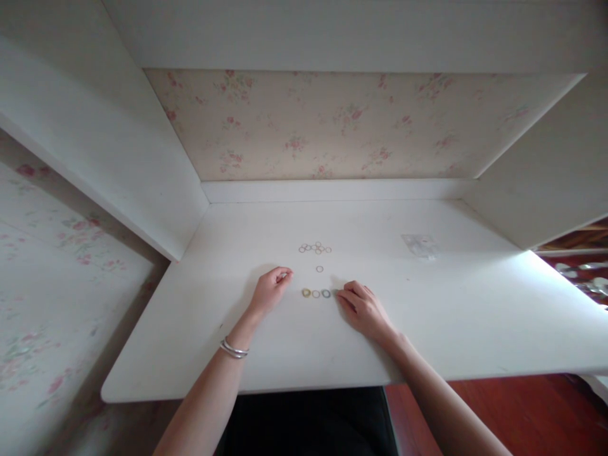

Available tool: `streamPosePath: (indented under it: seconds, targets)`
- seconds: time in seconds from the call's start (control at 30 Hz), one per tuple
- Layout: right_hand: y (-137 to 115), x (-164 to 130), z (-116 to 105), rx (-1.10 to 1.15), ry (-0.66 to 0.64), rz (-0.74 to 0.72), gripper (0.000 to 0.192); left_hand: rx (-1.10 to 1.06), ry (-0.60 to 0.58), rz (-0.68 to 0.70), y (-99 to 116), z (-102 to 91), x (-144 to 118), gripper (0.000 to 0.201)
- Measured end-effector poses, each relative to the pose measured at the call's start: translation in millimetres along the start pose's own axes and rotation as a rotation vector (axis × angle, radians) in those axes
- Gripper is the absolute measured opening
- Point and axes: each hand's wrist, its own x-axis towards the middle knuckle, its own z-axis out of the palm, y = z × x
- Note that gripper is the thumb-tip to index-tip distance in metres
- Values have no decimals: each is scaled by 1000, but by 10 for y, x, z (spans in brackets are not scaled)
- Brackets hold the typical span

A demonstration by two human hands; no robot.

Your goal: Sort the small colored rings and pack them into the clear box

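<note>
My left hand [272, 289] rests on the white tabletop with its fingers curled and the thumb near the index fingertip; nothing shows between them. My right hand [361, 305] is closed, palm down, its fingertips on a small greyish ring [335, 292] that is mostly hidden. That ring ends a short row: a yellowish ring [306, 293], a thin pale ring [316, 294] and a blue-grey ring [326, 294] lie to its left. A single thin ring [320, 269] lies farther back, between the hands. Beyond it sits a loose cluster of several thin rings [318, 250].
A clear plastic bag [420, 246] lies at the right on the white tabletop [451, 316]. White side panels [128, 139] and a low back ledge [332, 190] border the table. Its rounded front edge runs just before my body.
</note>
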Motion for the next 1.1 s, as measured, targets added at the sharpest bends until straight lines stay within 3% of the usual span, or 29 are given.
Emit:
streamPosePath:
  seconds: [0.17, 0.33, 0.5, 0.7, 0.9, 1.1]
  targets:
    - [-9, -31, 11, 92, 45, 55, 27, -11, 11, -3, -8, 3, -1, 34]
    - [194, 89, 28, 210, 156, 253, 26, -17, 12, 17, -29, 5, 3, 33]
    - [461, 520, 51, 34, 32, 263, 29, -24, -6, 20, -49, 4, 6, 34]
    - [470, 954, 109, -150, -83, 181, 33, -27, 7, 26, -57, -13, -1, 33]
    - [481, 1004, 93, -121, -128, 172, 24, -46, -14, 34, -47, -28, 1, 32]
    - [455, 842, 38, -109, -108, 206, 25, -28, -30, 40, -65, -24, 9, 31]
